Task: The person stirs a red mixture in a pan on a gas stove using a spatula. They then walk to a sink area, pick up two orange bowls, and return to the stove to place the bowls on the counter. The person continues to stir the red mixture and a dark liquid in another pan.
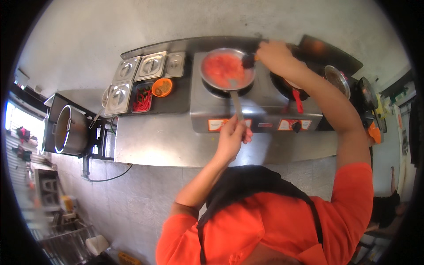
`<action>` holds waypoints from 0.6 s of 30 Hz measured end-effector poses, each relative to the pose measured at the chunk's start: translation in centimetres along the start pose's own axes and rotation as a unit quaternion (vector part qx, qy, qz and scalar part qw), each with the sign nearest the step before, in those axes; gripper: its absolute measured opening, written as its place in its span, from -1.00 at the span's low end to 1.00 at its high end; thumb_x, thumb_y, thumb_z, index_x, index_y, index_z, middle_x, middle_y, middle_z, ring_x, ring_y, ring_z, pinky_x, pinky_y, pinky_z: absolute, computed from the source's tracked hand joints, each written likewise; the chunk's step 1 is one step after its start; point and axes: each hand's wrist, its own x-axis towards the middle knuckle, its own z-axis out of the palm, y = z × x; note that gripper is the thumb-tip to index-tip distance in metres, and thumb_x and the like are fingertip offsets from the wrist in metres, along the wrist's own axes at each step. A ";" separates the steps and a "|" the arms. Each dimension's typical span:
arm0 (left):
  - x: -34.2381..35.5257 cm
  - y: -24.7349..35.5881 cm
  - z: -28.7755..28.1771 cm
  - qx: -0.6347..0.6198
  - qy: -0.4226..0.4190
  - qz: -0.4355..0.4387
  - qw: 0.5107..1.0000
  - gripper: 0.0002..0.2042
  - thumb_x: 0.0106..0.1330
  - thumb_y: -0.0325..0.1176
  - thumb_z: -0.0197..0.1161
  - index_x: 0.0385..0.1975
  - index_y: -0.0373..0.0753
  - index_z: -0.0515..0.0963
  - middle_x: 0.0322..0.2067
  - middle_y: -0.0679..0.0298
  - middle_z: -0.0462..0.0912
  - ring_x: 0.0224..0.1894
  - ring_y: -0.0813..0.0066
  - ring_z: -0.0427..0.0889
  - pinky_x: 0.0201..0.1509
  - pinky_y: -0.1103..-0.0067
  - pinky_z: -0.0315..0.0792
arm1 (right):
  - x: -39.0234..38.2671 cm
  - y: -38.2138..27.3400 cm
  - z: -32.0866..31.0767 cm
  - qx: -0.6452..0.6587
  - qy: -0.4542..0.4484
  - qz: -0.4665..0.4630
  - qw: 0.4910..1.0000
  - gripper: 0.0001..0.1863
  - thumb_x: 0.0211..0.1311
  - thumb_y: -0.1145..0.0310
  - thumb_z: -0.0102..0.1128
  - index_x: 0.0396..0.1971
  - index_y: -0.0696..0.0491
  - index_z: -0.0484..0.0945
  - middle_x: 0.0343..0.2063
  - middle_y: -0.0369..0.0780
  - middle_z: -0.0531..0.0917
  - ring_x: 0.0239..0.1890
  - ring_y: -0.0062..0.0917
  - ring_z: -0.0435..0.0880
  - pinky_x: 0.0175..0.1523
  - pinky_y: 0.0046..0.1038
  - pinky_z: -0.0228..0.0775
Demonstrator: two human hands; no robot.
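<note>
Left hand (230,140) clamped on pan handle (237,105), fingers wrapped round it. Right hand (274,56) closed round a black-headed utensil (248,61); finger detail blurred. Hands well apart, right one farther out and to the right.

Pan (247,80) sits straight ahead of left hand, a touch to its left, over a burner of the steel stove (269,111); can't tell if lifted slightly. Right hand is just beyond its right rim, utensil head at that rim.

Progress: red mix (223,66) is in the pan, spread over most of the base, so filling looks done; all visible mix remains there, none seen plated. Looks mid-cooking; doneness can't be judged.

Orientation: pan's long axis runs through the handle, away from the body, leaning slightly left; handle end points back at left hand, bowl end toward the wall. Orange bowl (162,87) ahead-left of left hand; red-handled pan (298,101) under right forearm.
</note>
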 end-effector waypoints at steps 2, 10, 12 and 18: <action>-1.1 0.8 0.2 0.005 -0.004 -0.017 1.000 -0.84 0.42 -0.42 -0.08 -0.20 -0.33 0.43 -0.56 0.29 0.52 -0.59 0.63 0.45 -0.51 0.70 0.31 | 0.8 0.2 2.1 0.003 0.039 0.003 0.999 -0.87 0.04 0.30 0.20 -0.44 -0.02 0.68 -0.30 -0.26 0.63 -0.18 -0.32 0.63 -0.20 -0.18 0.45; 0.9 1.4 -2.7 0.079 0.028 -0.007 0.996 -0.81 0.43 -0.33 -0.04 -0.14 -0.27 0.45 -0.59 0.38 0.48 -0.61 0.68 0.39 -0.53 0.73 0.20 | 2.1 2.0 -1.5 0.045 0.047 -0.055 0.996 -0.88 0.05 0.41 0.15 -0.49 -0.04 0.68 -0.39 -0.20 0.65 -0.24 -0.27 0.66 -0.24 -0.21 0.47; 0.4 1.4 -2.1 0.069 0.001 -0.030 0.997 -0.81 0.44 -0.34 -0.04 -0.11 -0.26 0.44 -0.59 0.40 0.48 -0.61 0.69 0.38 -0.51 0.73 0.20 | 0.3 3.4 -3.6 0.068 -0.023 -0.056 0.996 -0.89 0.01 0.45 0.17 -0.51 -0.02 0.68 -0.43 -0.14 0.68 -0.29 -0.23 0.68 -0.26 -0.23 0.49; 0.5 0.8 -1.2 0.069 -0.018 -0.045 0.996 -0.80 0.44 -0.34 -0.05 -0.06 -0.26 0.41 -0.57 0.37 0.49 -0.60 0.67 0.39 -0.50 0.72 0.22 | -1.7 -1.4 -2.4 0.097 -0.076 -0.086 0.989 -0.86 -0.03 0.49 0.17 -0.44 0.06 0.67 -0.40 -0.09 0.67 -0.26 -0.19 0.67 -0.19 -0.19 0.49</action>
